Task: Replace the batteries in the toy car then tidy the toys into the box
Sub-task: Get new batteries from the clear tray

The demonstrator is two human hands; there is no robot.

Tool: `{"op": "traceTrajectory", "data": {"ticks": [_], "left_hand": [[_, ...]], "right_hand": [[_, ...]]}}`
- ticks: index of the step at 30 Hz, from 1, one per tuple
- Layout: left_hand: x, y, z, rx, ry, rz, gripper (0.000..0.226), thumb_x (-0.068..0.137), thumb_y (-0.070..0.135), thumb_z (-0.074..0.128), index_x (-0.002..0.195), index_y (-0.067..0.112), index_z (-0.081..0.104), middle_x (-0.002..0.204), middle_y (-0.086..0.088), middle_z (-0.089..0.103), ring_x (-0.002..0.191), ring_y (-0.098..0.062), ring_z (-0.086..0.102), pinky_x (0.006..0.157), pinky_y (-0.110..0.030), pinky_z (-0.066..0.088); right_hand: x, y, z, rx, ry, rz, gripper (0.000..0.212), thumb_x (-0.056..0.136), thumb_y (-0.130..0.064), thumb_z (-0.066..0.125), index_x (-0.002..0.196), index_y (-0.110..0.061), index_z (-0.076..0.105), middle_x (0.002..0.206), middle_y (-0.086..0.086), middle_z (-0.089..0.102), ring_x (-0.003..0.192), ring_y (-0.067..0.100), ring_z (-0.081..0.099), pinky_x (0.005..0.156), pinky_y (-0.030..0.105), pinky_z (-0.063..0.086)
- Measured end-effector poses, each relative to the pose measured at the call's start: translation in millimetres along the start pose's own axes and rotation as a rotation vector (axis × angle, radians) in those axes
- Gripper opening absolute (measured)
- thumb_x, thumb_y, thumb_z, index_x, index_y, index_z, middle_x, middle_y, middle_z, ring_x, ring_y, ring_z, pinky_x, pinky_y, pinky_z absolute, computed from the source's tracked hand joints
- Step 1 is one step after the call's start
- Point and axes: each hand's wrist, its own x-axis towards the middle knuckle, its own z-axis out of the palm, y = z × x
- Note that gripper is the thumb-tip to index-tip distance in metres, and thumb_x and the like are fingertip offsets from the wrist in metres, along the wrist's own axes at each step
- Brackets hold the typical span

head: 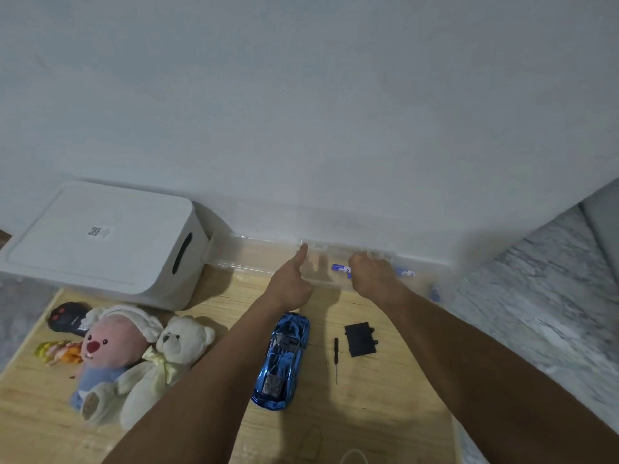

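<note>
I'd steady the clear case point(254, 259) with my left hand point(291, 286), thumb up on its rim, while my right hand point(371, 276) at one o'clock curls onto, probably, a battery point(340, 268). The toy car point(283, 360) lies at six, its black cover point(361, 339) off.

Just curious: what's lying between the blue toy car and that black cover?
A small black screwdriver lies on the mat between the blue toy car and the black cover, seen in the head view.

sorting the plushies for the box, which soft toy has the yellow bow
The white plush teddy bear, with a pale yellow ribbon bow at its neck. The pink-faced plush in a white bonnet beside it has no bow.
</note>
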Motion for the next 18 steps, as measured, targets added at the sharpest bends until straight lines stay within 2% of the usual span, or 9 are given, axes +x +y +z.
{"op": "traceTrajectory", "data": {"ticks": [4,9,11,13,15,17,18], "left_hand": [[2,2,0,0.02,-0.003,0.0,0.086,0.086,-0.008,0.049,0.155,0.027,0.011,0.152,-0.006,0.035,0.104,-0.014,0.048,0.095,-0.043,0.05],[1,1,-1,0.026,-0.013,0.0,0.087,0.086,-0.008,0.049,0.155,0.027,0.011,0.155,-0.005,0.03,0.128,-0.022,0.045,0.097,-0.042,0.049],[0,2,-1,0.019,-0.017,-0.006,0.087,0.086,-0.008,0.049,0.155,0.027,0.011,0.154,-0.005,0.031,0.119,-0.019,0.049,0.097,-0.043,0.05],[1,1,-1,-0.005,-0.02,-0.02,0.087,0.086,-0.008,0.05,0.155,0.027,0.011,0.151,-0.005,0.035,0.094,-0.009,0.052,0.095,-0.043,0.051],[1,0,-1,-0.048,-0.018,-0.034,0.086,0.086,-0.008,0.05,0.155,0.026,0.011,0.14,-0.004,0.046,0.074,0.0,0.045,0.093,-0.044,0.049],[1,-1,-1,-0.075,-0.014,-0.038,0.086,0.086,-0.008,0.05,0.155,0.024,0.011,0.129,0.001,0.052,0.078,0.0,0.049,0.092,-0.044,0.05],[1,-1,-1,-0.084,-0.016,-0.036,0.086,0.086,-0.008,0.05,0.155,0.023,0.011,0.135,-0.001,0.05,0.094,-0.006,0.056,0.091,-0.042,0.05]], "right_hand": [[-2,-2,-4,-0.127,0.039,-0.076,0.031,0.091,0.0,0.048,0.121,-0.009,0.053,0.121,0.009,0.057,0.107,0.032,0.061,0.088,0.041,0.046],[0,-4,-10,-0.18,0.048,-0.108,0.033,0.09,0.004,0.048,0.121,-0.005,0.056,0.122,0.014,0.056,0.109,0.034,0.06,0.084,0.042,0.048],[2,-3,-9,-0.149,0.006,-0.113,0.034,0.089,0.006,0.047,0.121,-0.005,0.055,0.122,0.014,0.053,0.108,0.035,0.059,0.084,0.043,0.049],[4,-4,-9,-0.075,-0.014,-0.099,0.033,0.088,0.005,0.049,0.117,-0.007,0.058,0.116,0.013,0.055,0.101,0.034,0.061,0.08,0.04,0.05],[6,-10,-10,0.018,0.007,-0.084,0.034,0.088,0.002,0.05,0.115,-0.013,0.063,0.109,0.011,0.058,0.093,0.031,0.062,0.074,0.037,0.05],[8,-20,-11,0.081,0.044,-0.121,0.036,0.088,0.002,0.048,0.113,-0.017,0.066,0.107,0.01,0.061,0.093,0.03,0.062,0.07,0.034,0.047],[8,-25,-11,0.099,0.059,-0.144,0.037,0.089,0.003,0.048,0.114,-0.018,0.066,0.107,0.009,0.062,0.095,0.029,0.062,0.07,0.035,0.047]]}}
